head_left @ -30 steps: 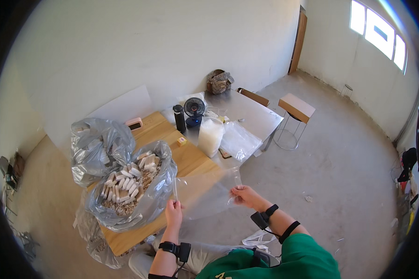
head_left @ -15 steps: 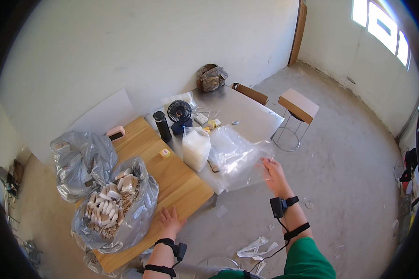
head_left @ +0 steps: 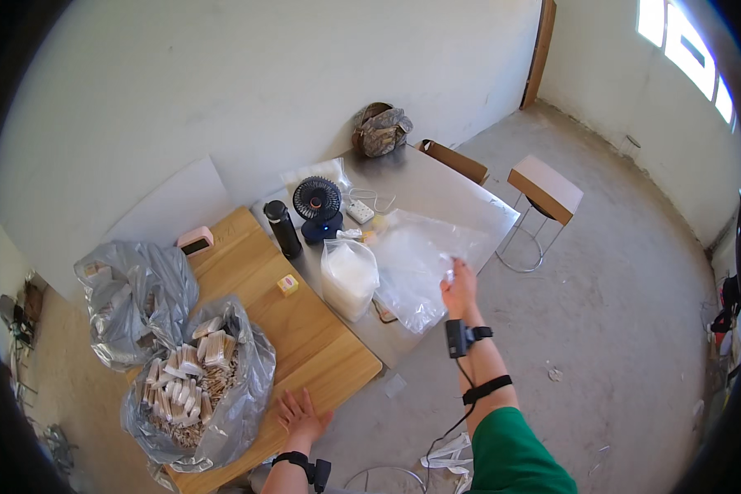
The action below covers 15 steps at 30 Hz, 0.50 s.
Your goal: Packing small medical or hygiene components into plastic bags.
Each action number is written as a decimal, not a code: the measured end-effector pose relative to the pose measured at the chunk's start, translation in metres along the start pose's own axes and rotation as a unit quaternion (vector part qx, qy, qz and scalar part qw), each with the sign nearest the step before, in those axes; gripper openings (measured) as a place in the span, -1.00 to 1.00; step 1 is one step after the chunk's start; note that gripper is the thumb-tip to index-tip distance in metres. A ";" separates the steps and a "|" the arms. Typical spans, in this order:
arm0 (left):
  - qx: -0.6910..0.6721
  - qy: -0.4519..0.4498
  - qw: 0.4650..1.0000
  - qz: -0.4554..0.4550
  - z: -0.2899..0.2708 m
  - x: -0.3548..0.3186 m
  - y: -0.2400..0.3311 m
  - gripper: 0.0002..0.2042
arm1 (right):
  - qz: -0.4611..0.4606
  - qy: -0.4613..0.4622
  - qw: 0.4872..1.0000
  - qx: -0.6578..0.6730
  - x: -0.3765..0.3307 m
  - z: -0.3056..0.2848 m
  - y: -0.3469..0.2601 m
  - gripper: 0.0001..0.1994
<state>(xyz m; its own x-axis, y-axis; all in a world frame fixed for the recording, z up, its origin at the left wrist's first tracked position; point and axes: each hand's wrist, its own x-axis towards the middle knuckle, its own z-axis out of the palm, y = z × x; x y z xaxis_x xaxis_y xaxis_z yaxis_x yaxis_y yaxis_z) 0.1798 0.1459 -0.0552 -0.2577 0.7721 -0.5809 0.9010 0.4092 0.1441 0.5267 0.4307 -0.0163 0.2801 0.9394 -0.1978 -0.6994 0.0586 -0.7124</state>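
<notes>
Clear plastic bag (head_left: 424,263) lies spread out and crumpled on the grey metal table (head_left: 436,185), near its front right edge, and my right hand (head_left: 459,288) is up against the bag's right side with fingers curled round a fold of the film, so it's closed on the bag, thumb side hidden from me. Just left of that bag a second clear bag filled with white stuff (head_left: 348,276) stands upright, touching the flat one. Behind those: small dark desk fan (head_left: 317,206), black bottle (head_left: 283,229) upright at the seam between the two tables, white power strip (head_left: 360,211) with its cord. Brown bag (head_left: 379,129) sits at the far end of the grey table by the wall. My left hand (head_left: 299,414) is flat, fingers spread wide open, palm down at the near edge of the wooden table (head_left: 305,329), holding nothing, well apart from the right hand. Just left of it a big clear bag packed with small wooden pieces (head_left: 193,383), bundled; behind that a crumpled grey plastic bag (head_left: 136,296). Small yellow cube (head_left: 287,285) on the wood, pink box (head_left: 195,240) at the far corner. Wooden-topped stool (head_left: 545,189) on the concrete floor (head_left: 617,329) to the right of the grey table
</notes>
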 end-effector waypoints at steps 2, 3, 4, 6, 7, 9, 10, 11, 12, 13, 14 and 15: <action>0.023 -0.008 1.000 -0.004 -0.004 -0.001 0.000 -0.05 | 0.022 0.092 0.988 -0.119 -0.005 -0.011 0.042 -0.81; 0.024 -0.009 1.000 -0.006 -0.005 -0.002 0.000 -0.05 | 0.051 0.118 0.982 -0.139 -0.006 -0.019 0.060 -0.80; 0.014 -0.004 1.000 0.001 -0.005 -0.003 0.002 -0.06 | 0.050 0.121 0.981 -0.140 -0.004 -0.029 0.072 -0.80; 0.005 -0.002 1.000 0.006 -0.005 -0.003 0.002 -0.06 | 0.045 0.125 0.953 -0.273 -0.002 -0.041 0.089 -0.81; 0.007 0.004 1.000 0.005 -0.004 -0.004 0.001 -0.06 | 0.048 0.126 0.952 -0.274 -0.003 -0.043 0.093 -0.81; 0.009 0.006 1.000 0.005 -0.001 -0.003 0.001 -0.06 | 0.017 0.105 0.920 -0.376 -0.003 -0.050 0.093 -0.77; 0.005 0.006 1.000 0.008 -0.001 -0.002 0.003 -0.06 | 0.019 0.108 0.919 -0.378 -0.004 -0.052 0.089 -0.77; 0.002 0.005 1.000 0.006 -0.002 -0.003 0.001 -0.06 | -0.003 0.129 0.888 -0.442 -0.008 -0.050 0.085 -0.73; 0.004 0.001 1.000 0.003 -0.002 -0.001 -0.002 -0.06 | -0.026 0.149 0.850 -0.504 -0.013 -0.047 0.082 -0.67; 0.007 0.012 1.000 0.004 0.000 0.000 -0.004 -0.06 | -0.021 0.149 0.849 -0.506 -0.021 -0.041 0.078 -0.67; 0.011 0.025 1.000 0.005 0.000 0.001 -0.004 -0.06 | -0.121 0.182 0.747 -0.628 -0.029 -0.034 0.075 -0.58; 0.010 0.023 1.000 0.002 -0.001 -0.001 -0.006 -0.06 | -0.217 0.207 0.618 -0.727 -0.038 -0.027 0.072 -0.48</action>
<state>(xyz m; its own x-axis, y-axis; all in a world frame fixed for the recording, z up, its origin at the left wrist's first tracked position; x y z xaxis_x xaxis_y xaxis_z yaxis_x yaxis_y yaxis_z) 0.1747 0.1431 -0.0545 -0.2695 0.7949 -0.5436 0.9089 0.3964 0.1291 0.4833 0.3902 -0.0788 0.5891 0.7570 0.2827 0.7455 -0.3742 -0.5516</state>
